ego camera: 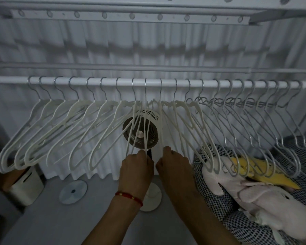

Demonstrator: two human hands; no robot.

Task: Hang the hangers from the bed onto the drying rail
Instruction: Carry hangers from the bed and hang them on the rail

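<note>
A white drying rail [208,83] runs across the view at mid height. Several white plastic hangers [57,128] hang from it on the left and in the middle, and several grey metal hangers [265,131] hang on the right. My left hand [137,167], with a red bracelet on the wrist, grips the lower ends of a few white hangers at the centre. My right hand [173,165] is closed on the bottom of the neighbouring white hanger [161,124]. Both hands sit just below the row, side by side.
A standing fan [140,133] is behind the centre hangers, its round base [153,197] on the grey floor. The bed [224,206] at right has a checked cover, pink plush toys and a yellow item. A white box [26,184] and a round disc [73,191] lie at left.
</note>
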